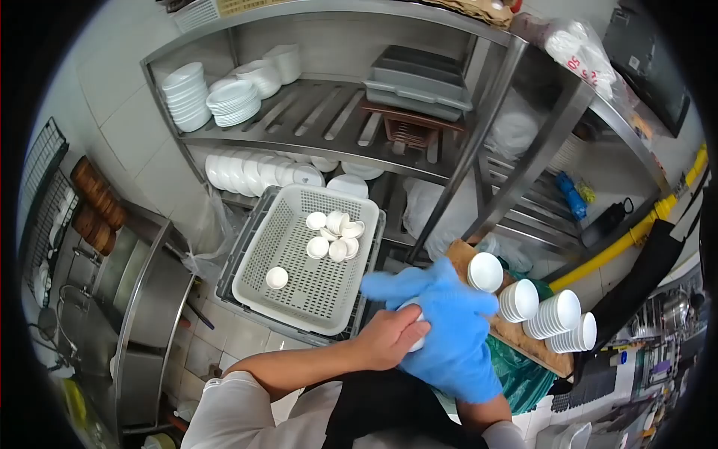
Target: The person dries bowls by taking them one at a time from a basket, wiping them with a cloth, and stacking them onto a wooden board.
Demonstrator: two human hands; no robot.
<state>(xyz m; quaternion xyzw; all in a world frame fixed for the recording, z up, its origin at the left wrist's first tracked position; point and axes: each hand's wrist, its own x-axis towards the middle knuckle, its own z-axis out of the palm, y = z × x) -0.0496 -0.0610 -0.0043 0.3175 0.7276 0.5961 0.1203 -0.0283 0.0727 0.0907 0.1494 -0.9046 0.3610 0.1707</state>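
My left hand (pixel 390 338) is closed around a small white dish (pixel 416 326), thumb on its near side; most of the dish is hidden by the cloth. A bright blue cloth (pixel 451 340) covers my right hand, whose fingers are hidden under it, and presses against the dish. To the left, a pale perforated plastic basket (pixel 250 280) holds several small white cups (pixel 334 238) in a loose heap, and a single white cup (pixel 277 278) apart from them. Right of the cloth, stacks of white cups (pixel 552 316) lie tilted on a brown board (pixel 516 333).
Ahead stands a metal slatted shelf (pixel 307 112) with stacked white bowls (pixel 185 97) and grey lidded trays (pixel 419 82). The basket rests on a dark crate (pixel 228 280). A steel sink unit (pixel 149 314) is at left. Green plastic (pixel 520 378) hangs below the board.
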